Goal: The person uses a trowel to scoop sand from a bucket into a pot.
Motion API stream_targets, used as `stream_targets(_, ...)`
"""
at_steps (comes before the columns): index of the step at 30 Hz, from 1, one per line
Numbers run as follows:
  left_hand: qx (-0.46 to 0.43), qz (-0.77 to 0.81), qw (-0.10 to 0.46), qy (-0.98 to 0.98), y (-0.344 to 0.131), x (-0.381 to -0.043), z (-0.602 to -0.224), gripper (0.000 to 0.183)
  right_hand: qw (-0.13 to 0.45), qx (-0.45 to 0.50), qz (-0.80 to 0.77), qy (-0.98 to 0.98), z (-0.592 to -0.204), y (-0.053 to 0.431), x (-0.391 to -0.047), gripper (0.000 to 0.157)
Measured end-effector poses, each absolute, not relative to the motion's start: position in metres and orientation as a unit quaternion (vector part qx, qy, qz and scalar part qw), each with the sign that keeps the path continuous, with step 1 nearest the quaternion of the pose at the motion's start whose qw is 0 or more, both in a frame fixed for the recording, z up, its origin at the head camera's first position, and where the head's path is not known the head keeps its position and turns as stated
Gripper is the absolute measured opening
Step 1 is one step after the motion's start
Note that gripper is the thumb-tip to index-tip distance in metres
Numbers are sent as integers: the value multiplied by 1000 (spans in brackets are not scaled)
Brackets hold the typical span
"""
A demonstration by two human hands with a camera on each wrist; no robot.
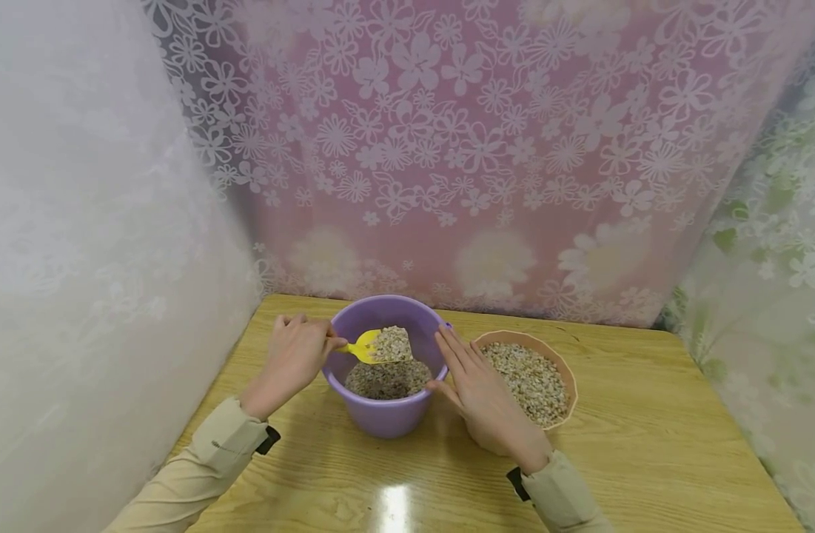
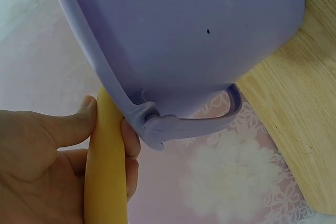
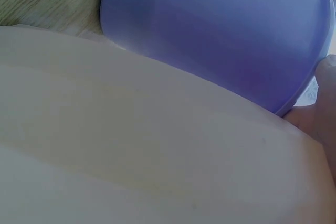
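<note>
My left hand (image 1: pixel 300 355) grips the handle of a yellow toy shovel (image 1: pixel 362 346); in the left wrist view, the thumb and curled fingers are around that handle (image 2: pixel 107 156). A heap of small pale pebbles (image 1: pixel 392 344) lies on the shovel's blade, over the mouth of a purple bucket (image 1: pixel 386 418). More pebbles (image 1: pixel 387 379) cover the bucket's bottom. With straight fingers, my right hand (image 1: pixel 480 392) rests against the bucket's right rim. In the right wrist view, the thumb (image 3: pixel 326 72) touches the rim.
A peach-coloured bowl (image 1: pixel 572 385) of similar pebbles stands right of the bucket, partly behind my right hand. Both containers sit on a wooden table (image 1: pixel 647 429). Floral curtains (image 1: pixel 447 148) hang behind the table and at its sides.
</note>
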State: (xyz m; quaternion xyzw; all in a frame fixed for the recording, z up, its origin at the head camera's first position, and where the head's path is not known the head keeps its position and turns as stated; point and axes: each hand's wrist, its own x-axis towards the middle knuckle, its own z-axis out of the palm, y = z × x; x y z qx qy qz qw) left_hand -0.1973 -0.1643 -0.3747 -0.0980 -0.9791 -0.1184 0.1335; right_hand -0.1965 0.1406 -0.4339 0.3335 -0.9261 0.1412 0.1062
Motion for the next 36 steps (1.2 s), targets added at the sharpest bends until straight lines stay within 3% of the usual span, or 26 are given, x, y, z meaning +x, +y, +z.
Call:
stream_targets(5,-101,-112,140,-979,-164,-196,-373,21,109,337,141,-924,-432,142,-197,74)
stream_targets(10,-104,-115,133,-979,-163,-196,-373,21,158,349,126,-915,-433,149,-200,84)
stream_targets(21,-103,-122,142,-977,-163,-195,-376,20,209,290,121,-926,-430,208,-196,79)
stream_targets(36,-107,-124,148,-975,-163,-199,-379,21,128,206,141,-960,-437,284,-185,74)
